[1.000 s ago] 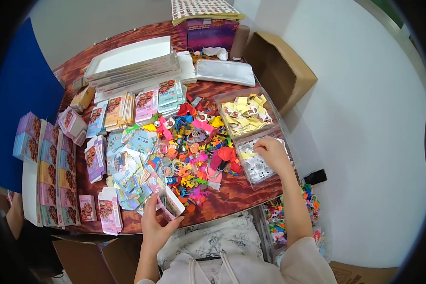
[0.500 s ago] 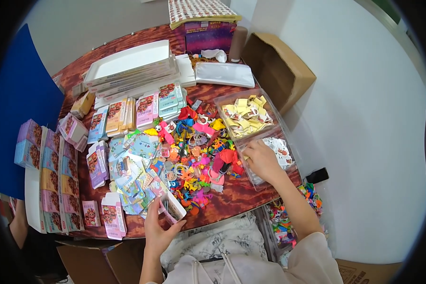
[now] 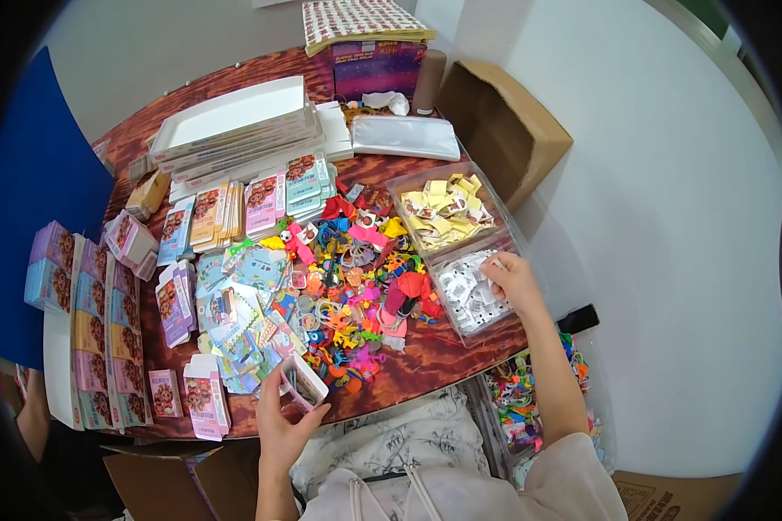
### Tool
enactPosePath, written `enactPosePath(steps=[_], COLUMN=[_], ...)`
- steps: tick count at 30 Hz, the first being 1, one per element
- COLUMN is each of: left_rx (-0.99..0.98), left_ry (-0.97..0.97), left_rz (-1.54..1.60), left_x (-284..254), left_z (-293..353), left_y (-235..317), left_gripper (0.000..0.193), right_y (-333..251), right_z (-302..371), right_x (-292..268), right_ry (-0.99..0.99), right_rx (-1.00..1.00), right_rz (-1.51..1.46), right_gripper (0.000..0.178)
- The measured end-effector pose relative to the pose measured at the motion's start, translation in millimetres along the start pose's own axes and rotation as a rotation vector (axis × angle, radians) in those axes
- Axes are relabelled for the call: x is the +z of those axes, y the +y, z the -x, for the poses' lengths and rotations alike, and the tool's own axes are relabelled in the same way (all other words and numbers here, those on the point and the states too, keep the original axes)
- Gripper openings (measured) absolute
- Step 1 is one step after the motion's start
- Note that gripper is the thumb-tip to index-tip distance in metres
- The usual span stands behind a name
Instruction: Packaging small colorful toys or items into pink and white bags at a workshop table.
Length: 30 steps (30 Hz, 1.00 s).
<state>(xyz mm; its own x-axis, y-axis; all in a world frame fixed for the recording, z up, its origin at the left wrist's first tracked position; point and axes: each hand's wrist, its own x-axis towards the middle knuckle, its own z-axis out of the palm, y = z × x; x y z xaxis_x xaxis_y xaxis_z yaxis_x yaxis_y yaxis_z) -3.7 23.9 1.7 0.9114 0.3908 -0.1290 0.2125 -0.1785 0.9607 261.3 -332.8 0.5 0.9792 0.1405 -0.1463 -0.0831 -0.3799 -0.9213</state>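
My left hand holds a small open carton at the table's front edge, its white-lined opening facing up and some contents showing inside. My right hand reaches into the near compartment of a clear plastic tray, among small white printed slips. Its fingers are pinched together; whatever they grip is too small to make out. In the tray's far compartment lie folded pale yellow slips. Between my hands spreads a heap of colourful small toys, with a pile of patterned cards at its left.
Flat printed cartons stand in rows behind the cards. Filled display trays line the left edge, and white shallow trays are stacked farther back. A brown cardboard box stands at the far right. Below sits a bin of toys.
My right hand has moved right within the near compartment, uncovering more white slips. The carton in my left hand is tilted so that its opening faces up more. The view has shifted slightly.
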Motion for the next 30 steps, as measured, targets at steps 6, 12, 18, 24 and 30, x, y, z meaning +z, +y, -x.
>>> enactPosePath(steps=[6, 12, 18, 24, 30], left_rx=[0.049, 0.138, 0.146, 0.091, 0.19], left_ry=[0.023, -0.065, -0.067, -0.066, -0.047], left_rz=[-0.034, -0.135, -0.114, -0.132, -0.226], left_x=[-2, -6, -2, 4, 3], left_z=[3, 4, 3, 3, 3], left_y=[-8, -14, -7, 15, 15], left_gripper=[0.083, 0.086, 0.085, 0.086, 0.081], right_y=[3, 2, 10, 21, 16], right_z=[-1, 1, -12, -29, -24], right_x=[-16, -20, -21, 0, -3], right_ry=[-0.035, -0.038, -0.045, -0.022, -0.035], right_rx=[0.086, 0.13, 0.12, -0.173, -0.225], right_rz=[-0.209, -0.246, -0.028, 0.459, 0.595], right_gripper=[0.008, 0.01, 0.01, 0.021, 0.018])
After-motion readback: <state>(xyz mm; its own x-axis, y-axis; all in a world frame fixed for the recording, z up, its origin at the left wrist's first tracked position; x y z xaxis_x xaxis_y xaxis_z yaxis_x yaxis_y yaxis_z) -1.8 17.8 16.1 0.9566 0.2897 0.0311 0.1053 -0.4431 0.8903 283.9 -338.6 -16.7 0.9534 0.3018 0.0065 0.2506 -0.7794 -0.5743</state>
